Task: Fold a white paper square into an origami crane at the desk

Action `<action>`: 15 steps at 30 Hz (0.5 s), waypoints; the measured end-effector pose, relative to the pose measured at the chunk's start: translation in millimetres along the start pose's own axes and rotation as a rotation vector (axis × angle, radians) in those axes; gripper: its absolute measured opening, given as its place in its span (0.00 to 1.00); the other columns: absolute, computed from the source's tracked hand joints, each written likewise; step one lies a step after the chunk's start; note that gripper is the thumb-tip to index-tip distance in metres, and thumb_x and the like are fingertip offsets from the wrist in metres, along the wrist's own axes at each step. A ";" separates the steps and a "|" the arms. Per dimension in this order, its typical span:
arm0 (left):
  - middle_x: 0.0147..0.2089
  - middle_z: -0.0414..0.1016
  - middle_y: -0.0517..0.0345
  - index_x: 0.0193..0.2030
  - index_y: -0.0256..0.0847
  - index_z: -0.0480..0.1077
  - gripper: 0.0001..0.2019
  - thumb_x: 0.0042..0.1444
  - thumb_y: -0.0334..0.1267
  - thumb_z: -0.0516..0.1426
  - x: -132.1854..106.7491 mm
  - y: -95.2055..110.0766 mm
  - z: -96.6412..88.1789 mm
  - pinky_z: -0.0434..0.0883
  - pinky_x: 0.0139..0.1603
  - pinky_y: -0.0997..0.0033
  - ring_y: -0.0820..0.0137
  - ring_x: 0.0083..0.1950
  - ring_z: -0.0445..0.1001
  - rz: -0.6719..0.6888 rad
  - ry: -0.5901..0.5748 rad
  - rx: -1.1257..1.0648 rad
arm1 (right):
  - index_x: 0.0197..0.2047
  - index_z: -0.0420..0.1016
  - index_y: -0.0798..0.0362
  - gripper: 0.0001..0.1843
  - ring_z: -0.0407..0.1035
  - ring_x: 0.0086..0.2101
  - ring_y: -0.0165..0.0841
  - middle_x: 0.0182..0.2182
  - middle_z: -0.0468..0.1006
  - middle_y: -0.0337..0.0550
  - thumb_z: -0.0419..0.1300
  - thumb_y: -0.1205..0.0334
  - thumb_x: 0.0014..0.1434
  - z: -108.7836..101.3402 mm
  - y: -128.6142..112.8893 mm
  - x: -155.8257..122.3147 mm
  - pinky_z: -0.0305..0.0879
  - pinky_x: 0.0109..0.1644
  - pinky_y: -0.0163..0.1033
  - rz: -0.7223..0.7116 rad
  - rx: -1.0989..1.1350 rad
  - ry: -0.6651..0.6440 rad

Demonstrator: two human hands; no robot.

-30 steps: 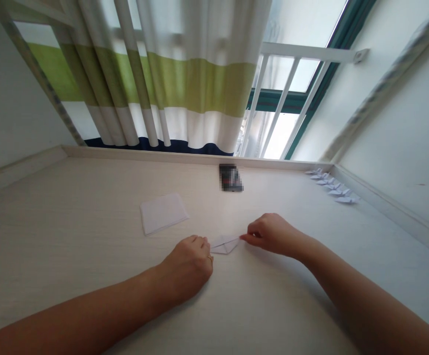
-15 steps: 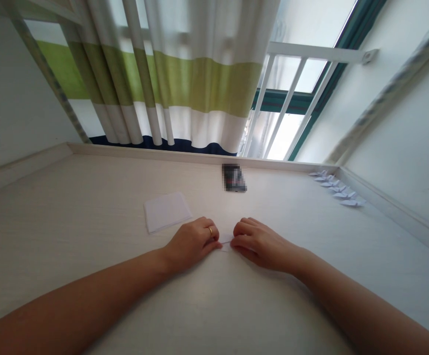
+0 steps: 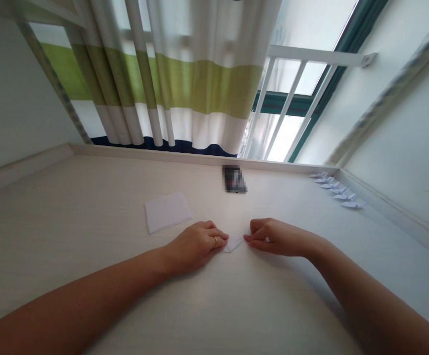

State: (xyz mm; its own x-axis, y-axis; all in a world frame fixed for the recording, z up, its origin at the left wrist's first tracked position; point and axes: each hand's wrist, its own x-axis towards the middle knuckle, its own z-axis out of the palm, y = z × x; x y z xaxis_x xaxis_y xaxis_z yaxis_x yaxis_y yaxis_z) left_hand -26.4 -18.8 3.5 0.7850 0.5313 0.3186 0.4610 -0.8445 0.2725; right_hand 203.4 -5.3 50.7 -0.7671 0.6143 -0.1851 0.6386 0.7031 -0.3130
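Observation:
A small folded piece of white paper (image 3: 234,242) lies on the pale tabletop (image 3: 199,305) between my hands. My left hand (image 3: 204,245), with a ring on one finger, presses its fingertips on the paper's left side. At the paper's right corner, my right hand (image 3: 269,236) pinches with thumb and forefinger while its other fingers curl in. Parts of the paper are hidden under my left fingertips. Beyond my left hand rests a stack of white paper sheets (image 3: 167,212).
Several folded white paper figures (image 3: 338,190) stand in a row at the far right. A dark, pixelated flat object (image 3: 234,179) lies near the raised back edge (image 3: 155,155). Behind are a striped curtain (image 3: 207,84) and a white railing (image 3: 317,55); a wall borders the right.
My right hand has moved right and turned, now pinching the paper's corner. My left hand has shifted slightly right onto the paper. More of the paper shows, with a pointed lower edge.

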 end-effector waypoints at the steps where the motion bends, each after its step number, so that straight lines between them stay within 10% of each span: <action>1: 0.44 0.74 0.55 0.43 0.39 0.70 0.12 0.56 0.34 0.48 0.3 0.3 -0.6 0.67 0.44 0.68 0.70 0.42 0.67 -0.002 0.002 -0.010 | 0.28 0.74 0.57 0.20 0.61 0.24 0.25 0.28 0.68 0.42 0.45 0.59 0.59 0.3 0.8 0.3 0.57 0.29 0.32 0.007 -0.006 -0.002; 7: 0.45 0.74 0.58 0.43 0.41 0.70 0.12 0.55 0.37 0.50 1.4 -2.0 -2.8 0.65 0.45 0.68 0.70 0.42 0.67 -0.020 -0.002 -0.088 | 0.28 0.73 0.57 0.16 0.62 0.29 0.29 0.28 0.69 0.45 0.48 0.59 0.58 17.3 -7.7 11.1 0.57 0.35 0.36 -0.048 -0.174 0.283; 15: 0.44 0.74 0.58 0.42 0.41 0.71 0.11 0.55 0.35 0.50 3.6 -12.3 2.1 0.63 0.50 0.70 0.73 0.44 0.68 -0.042 0.035 -0.251 | 0.34 0.70 0.57 0.12 0.63 0.34 0.32 0.32 0.69 0.46 0.51 0.57 0.56 36.5 -19.3 25.4 0.59 0.40 0.38 -0.187 -0.087 0.326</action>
State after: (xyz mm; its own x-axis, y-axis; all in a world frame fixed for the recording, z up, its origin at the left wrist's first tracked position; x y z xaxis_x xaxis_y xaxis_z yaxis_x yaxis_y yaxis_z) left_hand -28.4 -6.7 -0.6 0.7505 0.5712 0.3324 0.3724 -0.7810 0.5013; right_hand 169.2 -16.4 18.1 -0.8195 0.5446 0.1785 0.5032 0.8328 -0.2307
